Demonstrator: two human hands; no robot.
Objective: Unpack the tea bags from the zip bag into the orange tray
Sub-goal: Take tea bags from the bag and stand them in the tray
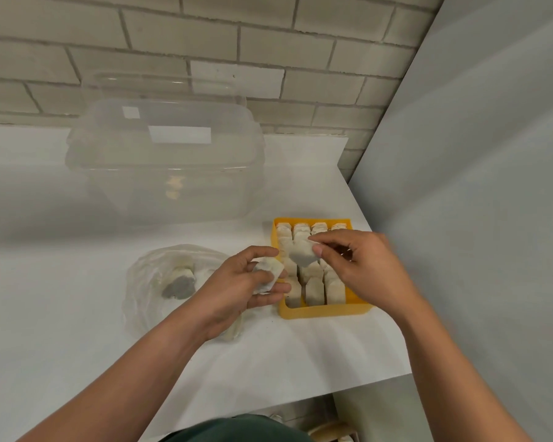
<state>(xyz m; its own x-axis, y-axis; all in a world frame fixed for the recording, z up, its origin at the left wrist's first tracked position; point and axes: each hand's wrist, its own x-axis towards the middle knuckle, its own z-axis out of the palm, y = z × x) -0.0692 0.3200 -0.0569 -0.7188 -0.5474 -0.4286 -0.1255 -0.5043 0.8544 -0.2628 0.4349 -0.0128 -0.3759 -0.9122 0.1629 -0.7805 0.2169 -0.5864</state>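
Hands meet above the bench [77,282]: the right hand [364,266] pinches one tea bag [302,254] over the orange tray [324,311], the left hand [237,285] clasps another tea bag [268,273] just beside the tray's left wall. The tray, near the bench's right edge, holds rows of upright tea bags [313,290], partly hidden by the right hand. The zip bag [160,275] lies left under the left wrist, some bags inside. A clear plastic tub [166,161] stands behind, toward the brick wall [205,43].

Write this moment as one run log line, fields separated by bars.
right hand: tea bag over orange tray | left hand: second tea bag | zip bag: some left
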